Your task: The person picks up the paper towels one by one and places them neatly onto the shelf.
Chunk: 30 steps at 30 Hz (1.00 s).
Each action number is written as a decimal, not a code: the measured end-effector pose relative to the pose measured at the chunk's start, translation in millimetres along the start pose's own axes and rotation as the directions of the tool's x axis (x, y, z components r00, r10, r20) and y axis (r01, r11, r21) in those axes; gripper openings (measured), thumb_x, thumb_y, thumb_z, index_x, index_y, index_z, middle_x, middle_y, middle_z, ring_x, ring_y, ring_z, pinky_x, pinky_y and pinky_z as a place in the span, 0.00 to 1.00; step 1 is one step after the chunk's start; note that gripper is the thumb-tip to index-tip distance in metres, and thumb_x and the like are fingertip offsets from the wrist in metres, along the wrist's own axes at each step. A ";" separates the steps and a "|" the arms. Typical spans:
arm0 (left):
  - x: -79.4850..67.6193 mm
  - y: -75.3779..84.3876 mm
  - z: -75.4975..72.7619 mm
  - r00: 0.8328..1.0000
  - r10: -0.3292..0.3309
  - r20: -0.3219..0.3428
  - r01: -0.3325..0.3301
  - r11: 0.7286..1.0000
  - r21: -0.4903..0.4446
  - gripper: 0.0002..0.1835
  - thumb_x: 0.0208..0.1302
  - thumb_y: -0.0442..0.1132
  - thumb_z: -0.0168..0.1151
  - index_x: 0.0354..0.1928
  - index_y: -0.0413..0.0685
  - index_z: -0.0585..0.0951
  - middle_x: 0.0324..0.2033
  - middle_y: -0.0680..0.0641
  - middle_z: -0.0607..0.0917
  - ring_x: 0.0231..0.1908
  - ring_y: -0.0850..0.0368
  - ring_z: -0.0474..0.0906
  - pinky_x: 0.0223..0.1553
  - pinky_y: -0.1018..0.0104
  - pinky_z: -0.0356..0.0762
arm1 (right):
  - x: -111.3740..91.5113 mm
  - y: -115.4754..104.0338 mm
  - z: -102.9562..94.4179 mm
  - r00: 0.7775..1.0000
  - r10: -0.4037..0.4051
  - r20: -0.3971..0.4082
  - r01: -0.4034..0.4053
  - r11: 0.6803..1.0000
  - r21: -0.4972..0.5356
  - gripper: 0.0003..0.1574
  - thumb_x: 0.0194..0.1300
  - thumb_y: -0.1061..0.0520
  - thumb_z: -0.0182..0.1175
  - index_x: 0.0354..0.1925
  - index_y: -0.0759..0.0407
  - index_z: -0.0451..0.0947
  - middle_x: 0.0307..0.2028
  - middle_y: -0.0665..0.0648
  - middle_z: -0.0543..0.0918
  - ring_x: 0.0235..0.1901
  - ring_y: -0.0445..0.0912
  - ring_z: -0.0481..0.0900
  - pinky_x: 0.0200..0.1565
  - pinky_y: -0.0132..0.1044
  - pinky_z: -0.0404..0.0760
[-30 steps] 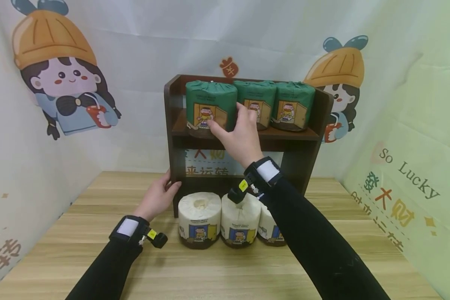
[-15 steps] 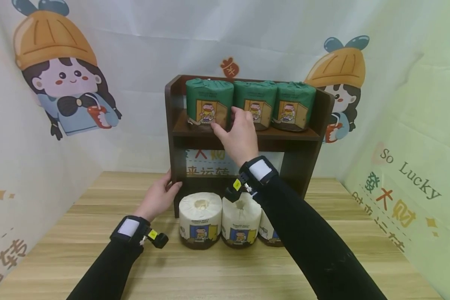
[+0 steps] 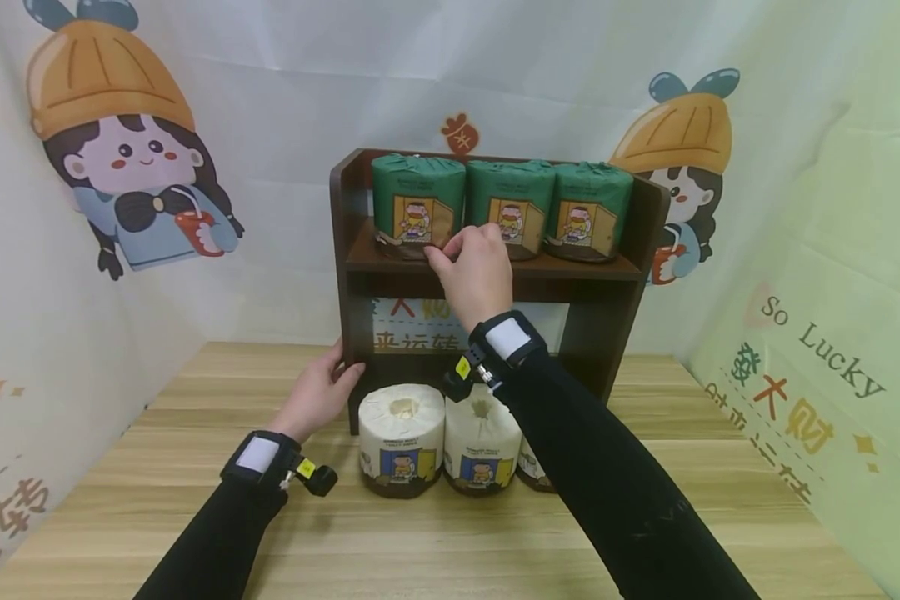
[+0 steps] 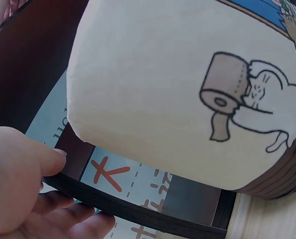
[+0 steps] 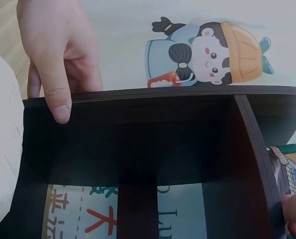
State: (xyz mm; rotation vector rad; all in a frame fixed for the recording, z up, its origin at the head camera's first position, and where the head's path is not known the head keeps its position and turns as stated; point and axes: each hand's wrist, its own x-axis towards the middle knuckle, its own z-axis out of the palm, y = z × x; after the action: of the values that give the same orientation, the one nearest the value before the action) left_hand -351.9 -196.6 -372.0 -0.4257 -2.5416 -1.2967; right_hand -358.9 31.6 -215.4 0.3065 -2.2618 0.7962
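My left hand [image 3: 317, 393] grips the left side panel of a dark brown two-tier shelf [image 3: 495, 285], thumb on the inner side and fingers outside. My right hand [image 3: 480, 271] is at the front edge of the upper tier. Its fingers are loosely bent, with the thumb tip right at the lower right of the left green-wrapped toilet roll [image 3: 416, 187]. That roll stands upright beside the middle green toilet roll [image 3: 512, 187] and the right green toilet roll [image 3: 592, 192]. In the right wrist view only a bit of my right hand shows, at the lower right.
A row of white-wrapped toilet rolls, including the left one [image 3: 400, 442] and the middle one [image 3: 483, 446], stands on the wooden table [image 3: 390, 546] before the lower tier. My right sleeve partly hides another [image 3: 531, 467]. A printed cloth backdrop [image 3: 285, 167] hangs behind.
The left green toilet roll has moved back and settled upright on the upper tier. My right hand has slid down and slightly left, its fingers drawing together. My left hand stays put.
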 end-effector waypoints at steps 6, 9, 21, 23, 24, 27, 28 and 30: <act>0.0 -0.8 2.2 1.000 -0.012 0.008 0.012 1.000 0.006 0.31 0.78 0.44 0.50 0.77 0.51 0.54 0.69 0.37 0.62 0.60 0.41 0.67 0.59 0.44 0.71 | -3.1 5.8 0.4 1.000 -0.002 0.008 0.002 1.000 0.027 0.20 0.67 0.42 0.66 0.27 0.54 0.77 0.40 0.54 0.70 0.37 0.44 0.70 0.38 0.36 0.78; 0.0 -0.1 3.0 1.000 -0.015 0.011 0.015 1.000 -0.006 0.31 0.78 0.44 0.50 0.77 0.50 0.54 0.69 0.37 0.62 0.60 0.41 0.67 0.58 0.45 0.71 | -5.4 9.7 -0.5 1.000 -0.013 0.012 0.012 0.998 0.054 0.18 0.66 0.43 0.66 0.28 0.54 0.77 0.40 0.53 0.69 0.39 0.44 0.70 0.38 0.34 0.78; 1.0 -3.0 4.4 1.000 -0.008 0.012 0.008 1.000 -0.025 0.31 0.78 0.44 0.50 0.77 0.50 0.54 0.69 0.36 0.61 0.60 0.40 0.67 0.59 0.45 0.71 | -10.6 24.6 -12.4 0.987 -0.153 0.049 0.142 0.974 0.178 0.12 0.66 0.49 0.67 0.33 0.54 0.79 0.45 0.53 0.72 0.44 0.44 0.70 0.46 0.38 0.77; 1.4 -3.0 3.7 1.000 -0.008 0.013 0.008 1.000 -0.022 0.31 0.78 0.44 0.50 0.77 0.50 0.53 0.69 0.35 0.62 0.60 0.41 0.67 0.59 0.45 0.71 | -10.5 27.3 -15.1 0.983 -0.177 0.045 0.164 0.966 0.200 0.11 0.66 0.49 0.68 0.34 0.54 0.80 0.45 0.52 0.73 0.44 0.43 0.71 0.46 0.38 0.77; 1.8 -2.8 3.4 1.000 -0.007 0.012 0.007 1.000 -0.024 0.32 0.78 0.43 0.51 0.77 0.50 0.53 0.69 0.35 0.62 0.60 0.41 0.67 0.58 0.45 0.71 | -10.6 28.5 -16.7 0.982 -0.187 0.041 0.174 0.962 0.212 0.10 0.66 0.50 0.68 0.35 0.54 0.81 0.45 0.52 0.74 0.44 0.42 0.71 0.47 0.37 0.77; 2.4 -2.5 1.5 1.000 -0.005 0.013 0.006 1.000 -0.024 0.32 0.78 0.44 0.51 0.77 0.50 0.54 0.69 0.35 0.62 0.60 0.41 0.67 0.58 0.45 0.72 | -11.8 31.8 -22.0 0.977 -0.210 0.032 0.195 0.946 0.259 0.09 0.66 0.51 0.68 0.39 0.55 0.82 0.45 0.51 0.75 0.46 0.41 0.72 0.50 0.34 0.78; 2.3 -2.6 0.3 1.000 -0.005 0.016 0.006 1.000 -0.025 0.32 0.78 0.44 0.51 0.77 0.50 0.54 0.69 0.35 0.62 0.60 0.41 0.67 0.58 0.45 0.72 | -12.6 33.0 -23.8 0.976 -0.216 0.029 0.199 0.940 0.276 0.10 0.66 0.51 0.68 0.40 0.55 0.82 0.45 0.51 0.75 0.46 0.41 0.73 0.51 0.33 0.78; 2.6 -3.7 -2.9 1.000 -0.001 0.026 0.002 0.999 -0.041 0.33 0.77 0.45 0.52 0.77 0.49 0.54 0.69 0.35 0.61 0.61 0.40 0.66 0.59 0.45 0.71 | -15.1 34.7 -28.0 0.974 -0.226 0.031 0.205 0.928 0.311 0.12 0.66 0.52 0.68 0.44 0.57 0.82 0.45 0.51 0.76 0.47 0.41 0.74 0.53 0.31 0.78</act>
State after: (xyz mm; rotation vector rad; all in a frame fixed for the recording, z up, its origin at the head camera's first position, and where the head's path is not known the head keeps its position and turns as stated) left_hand -355.4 -200.6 -372.2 -0.4515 -2.5403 -1.3547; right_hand -347.5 76.1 -226.0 0.7239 -2.1134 1.0305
